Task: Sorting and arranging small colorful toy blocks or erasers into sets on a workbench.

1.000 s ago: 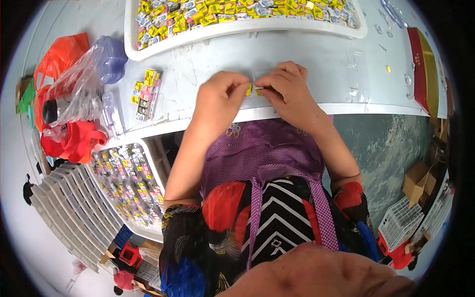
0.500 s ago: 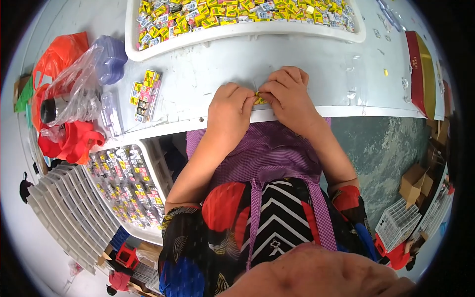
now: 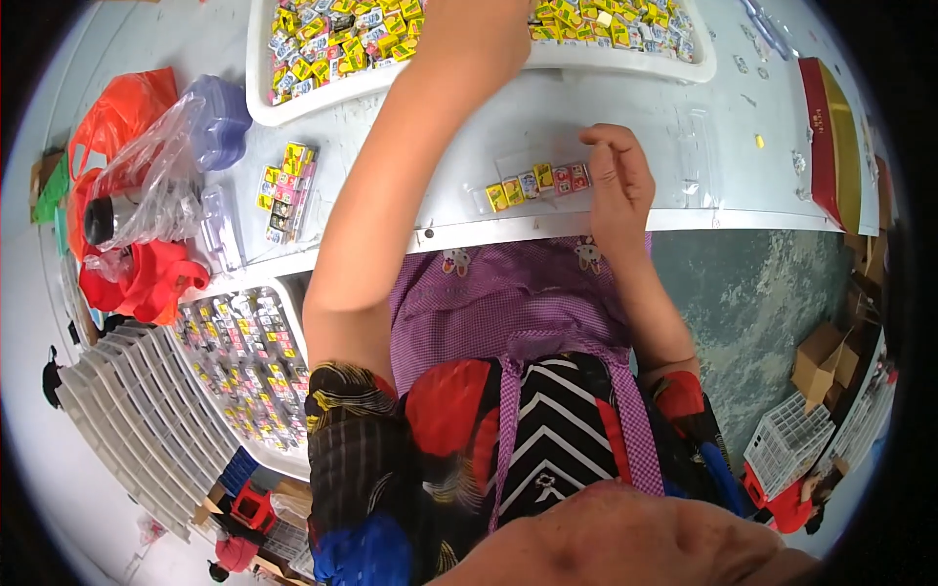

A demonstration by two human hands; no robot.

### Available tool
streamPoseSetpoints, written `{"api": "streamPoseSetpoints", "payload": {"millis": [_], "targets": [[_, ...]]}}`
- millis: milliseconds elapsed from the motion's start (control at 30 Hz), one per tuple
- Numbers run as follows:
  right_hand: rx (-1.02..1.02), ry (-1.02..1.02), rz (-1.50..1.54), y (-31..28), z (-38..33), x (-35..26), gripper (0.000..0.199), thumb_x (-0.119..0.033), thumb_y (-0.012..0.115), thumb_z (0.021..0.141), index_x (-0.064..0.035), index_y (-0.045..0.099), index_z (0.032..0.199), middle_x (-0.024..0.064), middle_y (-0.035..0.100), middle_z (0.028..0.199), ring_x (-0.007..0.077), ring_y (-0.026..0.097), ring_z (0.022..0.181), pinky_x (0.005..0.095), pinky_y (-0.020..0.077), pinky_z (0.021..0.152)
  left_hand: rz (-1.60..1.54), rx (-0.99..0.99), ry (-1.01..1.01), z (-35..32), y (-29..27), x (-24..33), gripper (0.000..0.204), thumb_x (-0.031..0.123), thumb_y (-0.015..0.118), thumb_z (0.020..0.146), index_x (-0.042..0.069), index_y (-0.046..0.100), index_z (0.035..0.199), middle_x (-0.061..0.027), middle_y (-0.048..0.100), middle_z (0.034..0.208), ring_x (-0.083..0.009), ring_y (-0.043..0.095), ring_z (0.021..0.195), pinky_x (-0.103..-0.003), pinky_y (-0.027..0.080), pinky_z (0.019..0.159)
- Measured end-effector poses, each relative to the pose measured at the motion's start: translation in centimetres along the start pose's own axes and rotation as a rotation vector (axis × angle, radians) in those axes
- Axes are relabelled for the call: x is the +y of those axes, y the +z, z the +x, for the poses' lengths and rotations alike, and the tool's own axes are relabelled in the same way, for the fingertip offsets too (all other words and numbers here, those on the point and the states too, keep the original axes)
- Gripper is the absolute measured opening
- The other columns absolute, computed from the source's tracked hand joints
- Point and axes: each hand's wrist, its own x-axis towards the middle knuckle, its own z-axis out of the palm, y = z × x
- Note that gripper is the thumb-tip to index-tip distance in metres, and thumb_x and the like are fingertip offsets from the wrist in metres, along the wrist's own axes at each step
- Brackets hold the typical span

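Note:
My left hand (image 3: 479, 34) reaches over the front rim of a white tray (image 3: 410, 80) full of small yellow, white and pink printed blocks (image 3: 337, 49). Its fingers are cut off by the upper edge, so what they touch is hidden. My right hand (image 3: 622, 181) rests at the table's front edge, fingers loosely bent, thumb apart from the forefinger, with nothing visible between them. Just left of it lies a row of several small printed blocks (image 3: 528, 186), yellow at the left and pink at the right, with clear plastic around them.
A filled clear pack (image 3: 290, 190) lies to the left, near plastic bags (image 3: 117, 112) and a purple container (image 3: 217, 122). Clear plastic cases (image 3: 696, 181) and a red-and-gold box (image 3: 829, 146) are at the right. Below left stands a tray of filled packs (image 3: 249, 366) beside stacked trays (image 3: 137, 420).
My left hand has moved from the table edge up to the tray of blocks. My right hand has shifted slightly right, off the row of blocks, which now shows.

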Motion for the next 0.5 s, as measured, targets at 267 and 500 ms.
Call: {"api": "streamPoseSetpoints", "payload": {"millis": [267, 500], "targets": [[0.041, 0.061, 0.088, -0.3, 0.0, 0.4, 0.014, -0.011, 0.049, 0.1, -0.0023, 0.059, 0.104, 0.0002, 0.058, 0.1, 0.0064, 0.049, 0.091, 0.0198, 0.0375, 0.084, 0.359, -0.235, -0.062, 2.5, 2.3, -0.4, 0.009, 0.006, 0.059, 0.076, 0.0, 0.066, 0.078, -0.0208, 0.064, 0.086, -0.0371, 0.059, 0.084, -0.045, 0.047, 0.08], [0.074, 0.057, 0.114, 0.0, 0.2, 0.1, 0.013, -0.011, 0.05, 0.099, -0.003, 0.059, 0.105, -0.0004, 0.058, 0.1, 0.0057, 0.048, 0.088, 0.0192, 0.0376, 0.082, -0.074, 0.022, -0.202, 2.0, -0.9, 1.0, 0.011, 0.003, 0.061, 0.077, -0.003, 0.065, 0.085, -0.0189, 0.063, 0.084, -0.0322, 0.06, 0.08, -0.039, 0.049, 0.073]]}}
